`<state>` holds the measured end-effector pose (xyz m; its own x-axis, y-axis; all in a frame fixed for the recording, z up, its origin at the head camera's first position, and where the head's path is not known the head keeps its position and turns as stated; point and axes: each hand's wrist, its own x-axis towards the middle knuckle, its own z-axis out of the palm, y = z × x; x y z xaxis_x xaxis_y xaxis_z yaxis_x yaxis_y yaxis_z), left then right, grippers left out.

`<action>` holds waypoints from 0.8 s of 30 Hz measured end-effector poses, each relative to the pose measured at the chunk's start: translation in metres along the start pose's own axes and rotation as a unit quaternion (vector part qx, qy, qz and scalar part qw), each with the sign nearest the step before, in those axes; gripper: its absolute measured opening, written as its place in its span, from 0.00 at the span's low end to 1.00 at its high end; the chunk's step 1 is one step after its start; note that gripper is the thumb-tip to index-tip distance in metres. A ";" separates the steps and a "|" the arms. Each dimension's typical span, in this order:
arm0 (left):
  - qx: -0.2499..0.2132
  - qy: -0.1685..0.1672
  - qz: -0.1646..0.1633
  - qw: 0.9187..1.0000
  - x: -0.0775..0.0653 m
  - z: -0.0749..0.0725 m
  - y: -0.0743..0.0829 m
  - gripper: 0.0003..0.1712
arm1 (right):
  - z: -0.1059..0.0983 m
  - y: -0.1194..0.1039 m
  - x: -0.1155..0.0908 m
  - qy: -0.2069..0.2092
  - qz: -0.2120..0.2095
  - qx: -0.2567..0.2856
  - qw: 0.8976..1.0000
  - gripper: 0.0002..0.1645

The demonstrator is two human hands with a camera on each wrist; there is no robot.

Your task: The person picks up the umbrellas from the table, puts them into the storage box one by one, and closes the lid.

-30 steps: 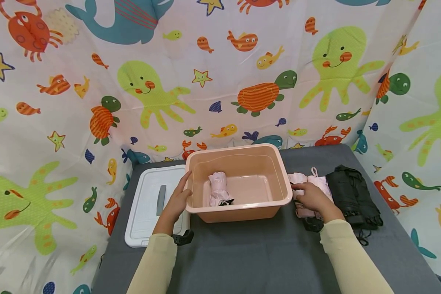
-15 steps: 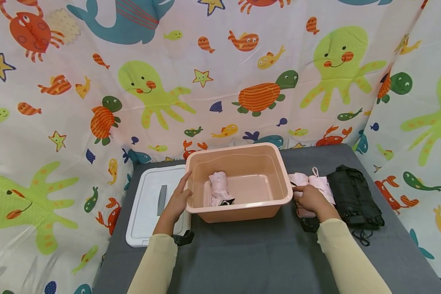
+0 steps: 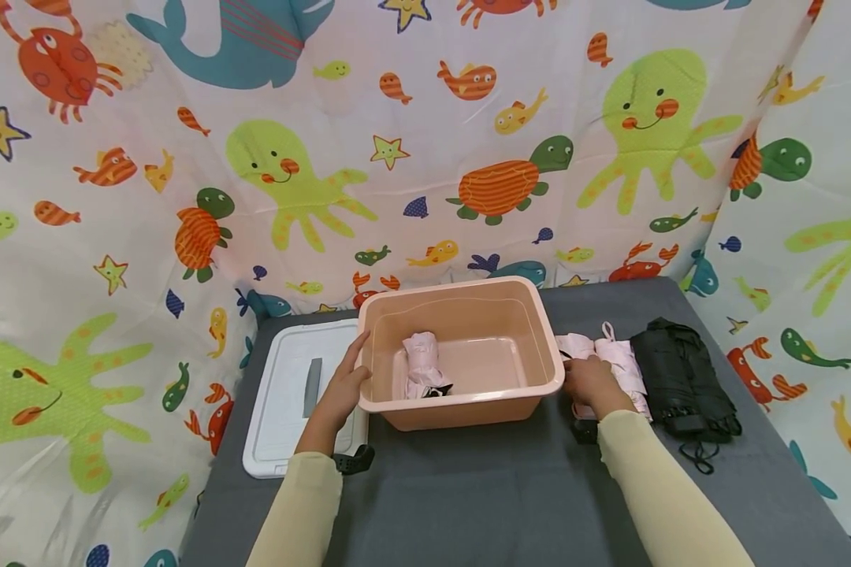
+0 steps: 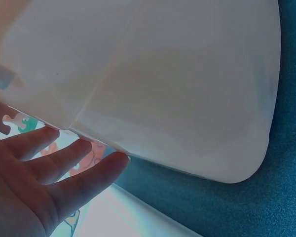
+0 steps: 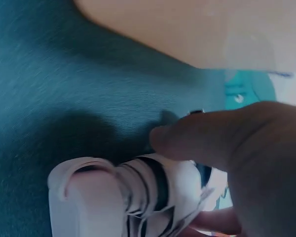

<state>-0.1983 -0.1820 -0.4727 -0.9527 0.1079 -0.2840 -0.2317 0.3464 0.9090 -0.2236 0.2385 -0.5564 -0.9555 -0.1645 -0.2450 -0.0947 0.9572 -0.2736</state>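
Observation:
A peach plastic bin [image 3: 461, 405] stands at the middle of the table. My left hand [image 3: 340, 386] touches its left side, the fingers straight; the left wrist view shows three fingertips [image 4: 119, 159] against the bin's wall. Inside the bin lies a rolled pale pink bundle [image 3: 421, 358] with a black-and-white end. To the right of the bin, my right hand [image 3: 596, 384] grips a pink folding umbrella [image 5: 89, 202], the thumb on one side and the fingers on the other. Its looped handle end and dark bands show in the right wrist view; the hand covers part of it.
A second pink rolled bundle [image 3: 620, 358] with a loop lies right of the hand. Beside it is a black folded bundle [image 3: 684, 382] with a cord. A white lid [image 3: 276, 417] with a grey handle lies left of the bin, and a patterned curtain [image 3: 411, 173] hangs behind.
My right hand has shifted slightly left and its fingers have closed in on the pink folding umbrella. The left hand and the bin have stayed in place.

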 end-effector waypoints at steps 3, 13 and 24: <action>0.002 0.012 -0.003 1.000 0.011 0.001 -0.016 0.41 | 0.006 -0.003 -0.001 0.010 0.002 -0.053 0.999 0.17; 0.010 0.026 0.008 1.000 0.020 0.003 -0.031 0.41 | 0.023 -0.004 -0.010 0.137 -0.001 -0.095 0.986 0.09; 0.005 0.021 0.018 1.000 0.021 0.001 -0.032 0.41 | 0.035 -0.006 -0.006 0.197 0.013 -0.065 0.978 0.15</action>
<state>-0.2106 -0.1895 -0.5085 -0.9678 0.0818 -0.2380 -0.1953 0.3527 0.9151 -0.2072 0.2255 -0.5863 -0.9892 -0.0605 0.1336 -0.0799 0.9862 -0.1448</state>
